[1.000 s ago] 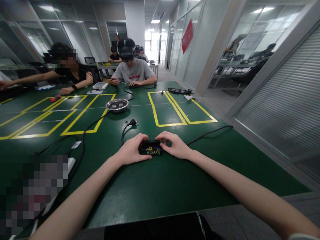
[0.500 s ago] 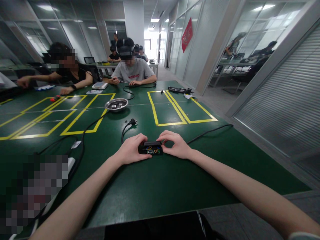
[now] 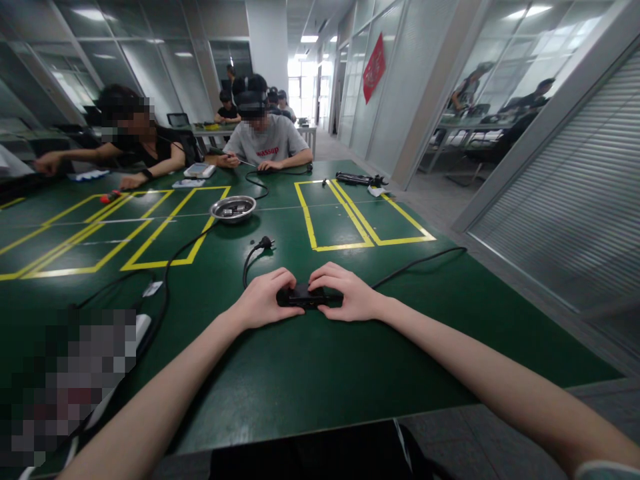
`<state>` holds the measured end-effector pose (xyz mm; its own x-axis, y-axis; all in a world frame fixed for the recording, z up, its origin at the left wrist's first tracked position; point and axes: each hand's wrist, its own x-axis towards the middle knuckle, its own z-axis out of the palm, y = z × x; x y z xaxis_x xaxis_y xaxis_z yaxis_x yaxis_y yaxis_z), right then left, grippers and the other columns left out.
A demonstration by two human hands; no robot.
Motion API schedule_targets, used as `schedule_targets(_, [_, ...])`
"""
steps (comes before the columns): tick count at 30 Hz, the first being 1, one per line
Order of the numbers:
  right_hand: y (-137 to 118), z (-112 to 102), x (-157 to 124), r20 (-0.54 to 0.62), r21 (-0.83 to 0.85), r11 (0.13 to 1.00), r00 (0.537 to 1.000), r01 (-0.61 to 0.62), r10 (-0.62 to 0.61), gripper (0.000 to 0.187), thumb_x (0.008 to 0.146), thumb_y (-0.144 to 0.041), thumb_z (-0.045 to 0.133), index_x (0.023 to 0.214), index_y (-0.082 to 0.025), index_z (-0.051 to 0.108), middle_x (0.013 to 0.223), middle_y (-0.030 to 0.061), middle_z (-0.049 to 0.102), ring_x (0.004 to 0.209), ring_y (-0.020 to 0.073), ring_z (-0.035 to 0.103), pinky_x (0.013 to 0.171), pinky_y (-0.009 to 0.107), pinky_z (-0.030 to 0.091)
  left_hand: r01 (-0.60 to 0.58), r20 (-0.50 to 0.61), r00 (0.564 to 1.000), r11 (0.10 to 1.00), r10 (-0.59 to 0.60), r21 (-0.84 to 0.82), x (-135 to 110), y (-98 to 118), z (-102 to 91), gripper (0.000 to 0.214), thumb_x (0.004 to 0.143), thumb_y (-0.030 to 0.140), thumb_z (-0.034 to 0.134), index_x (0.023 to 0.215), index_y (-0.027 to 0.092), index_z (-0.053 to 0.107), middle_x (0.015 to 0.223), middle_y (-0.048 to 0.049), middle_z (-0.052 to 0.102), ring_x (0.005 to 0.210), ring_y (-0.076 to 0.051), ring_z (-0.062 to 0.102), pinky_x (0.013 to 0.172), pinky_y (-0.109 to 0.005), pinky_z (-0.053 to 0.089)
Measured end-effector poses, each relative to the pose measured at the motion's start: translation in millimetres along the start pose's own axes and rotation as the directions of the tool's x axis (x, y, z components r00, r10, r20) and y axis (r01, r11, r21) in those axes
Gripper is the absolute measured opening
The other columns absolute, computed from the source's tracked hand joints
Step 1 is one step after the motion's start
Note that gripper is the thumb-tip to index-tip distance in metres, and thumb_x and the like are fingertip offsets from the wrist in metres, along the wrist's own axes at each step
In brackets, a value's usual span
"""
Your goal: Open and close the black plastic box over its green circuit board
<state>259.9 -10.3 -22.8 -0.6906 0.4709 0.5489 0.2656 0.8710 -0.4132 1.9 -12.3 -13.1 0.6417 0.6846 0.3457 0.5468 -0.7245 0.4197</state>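
A small black box (image 3: 303, 295) lies on the green table (image 3: 310, 373) in front of me. My left hand (image 3: 264, 299) grips its left end with curled fingers. My right hand (image 3: 345, 291) covers its right end, fingers folded over the top. The box's upper face now looks plain black; its insides are hidden. A black cable (image 3: 420, 261) runs from the box area off to the right.
A black plug (image 3: 265, 244) on a cord lies just beyond my hands. A metal dish (image 3: 233, 209) with small parts stands further back amid yellow taped rectangles (image 3: 345, 220). Two people sit at the far side, one's hand near a white tray (image 3: 200, 171). Black tools (image 3: 359, 179) lie back right.
Earlier the box stood open, showing coloured parts inside. Now my right hand has closed over it and only a black top shows. My left hand has stayed put.
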Motion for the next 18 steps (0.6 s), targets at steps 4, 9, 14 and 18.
schedule_targets(4, [1.7, 0.7, -1.7, 0.041, 0.027, 0.998, 0.998, -0.057, 0.056, 0.031, 0.084, -0.021, 0.069, 0.114, -0.021, 0.063, 0.112, 0.0109, 0.071, 0.102, 0.0245, 0.066, 0.090, 0.041, 0.056, 0.010, 0.008, 1.000, 1.000, -0.010, -0.009, -0.6, 0.1, 0.9, 0.032, 0.078, 0.040, 0.079, 0.090, 0.021, 0.055, 0.090, -0.0006, 0.065, 0.079, -0.019, 0.063, 0.068, -0.028, 0.045])
schedule_targets(9, [1.8, 2.1, -1.4, -0.001, 0.045, 0.999, 1.000, 0.008, -0.008, 0.026, 0.083, -0.021, 0.071, 0.108, -0.021, 0.063, 0.107, 0.0099, 0.071, 0.100, 0.0241, 0.066, 0.089, 0.040, 0.055, 0.005, 0.019, 1.000, 1.000, -0.005, 0.005, -0.2, 0.6, 2.8, 0.029, 0.080, 0.038, 0.077, 0.093, 0.022, 0.058, 0.089, -0.0009, 0.068, 0.079, -0.020, 0.066, 0.068, -0.029, 0.047])
schedule_targets(14, [4.9, 0.8, -2.2, 0.018, 0.040, 0.999, 0.999, -0.033, 0.032, 0.024, 0.083, -0.022, 0.073, 0.104, -0.020, 0.063, 0.107, 0.0096, 0.072, 0.099, 0.0238, 0.067, 0.087, 0.040, 0.055, -0.005, 0.024, 1.000, 1.000, 0.004, 0.031, -0.2, 1.8, 1.8, 0.028, 0.081, 0.038, 0.077, 0.095, 0.022, 0.059, 0.091, -0.0017, 0.069, 0.080, -0.020, 0.067, 0.070, -0.029, 0.048])
schedule_targets(18, [7.6, -1.8, -2.7, 0.061, 0.020, 0.999, 0.998, -0.030, 0.029, 0.028, 0.081, -0.030, 0.080, 0.103, -0.020, 0.064, 0.109, 0.0102, 0.072, 0.100, 0.0247, 0.068, 0.088, 0.040, 0.055, -0.017, 0.036, 0.999, 0.999, 0.015, 0.052, -0.1, 2.4, 0.1, 0.030, 0.083, 0.039, 0.076, 0.099, 0.022, 0.059, 0.091, -0.0024, 0.068, 0.081, -0.021, 0.066, 0.070, -0.030, 0.048])
